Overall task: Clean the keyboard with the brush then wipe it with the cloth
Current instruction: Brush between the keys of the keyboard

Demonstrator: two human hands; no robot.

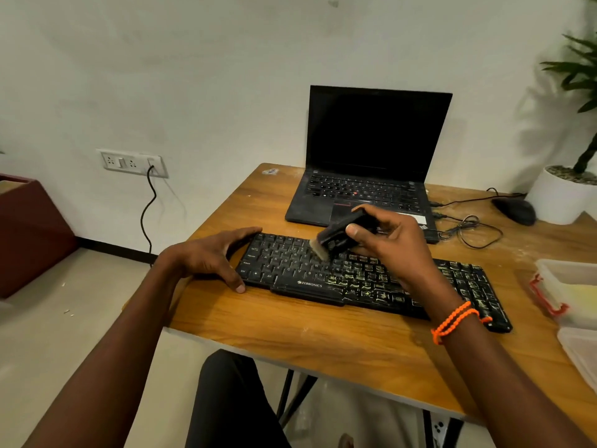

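Note:
A black keyboard lies across the wooden table; its right half is smeared with pale dust. My right hand grips a black brush whose pale bristles touch the keys near the keyboard's upper middle. My left hand cups the keyboard's left end, with the thumb at the front corner and the fingers along the back edge. A yellow cloth shows inside a clear box at the right edge.
An open black laptop stands behind the keyboard. A black mouse with tangled cables lies to the right, next to a white plant pot. The clear box and its lid sit at the right.

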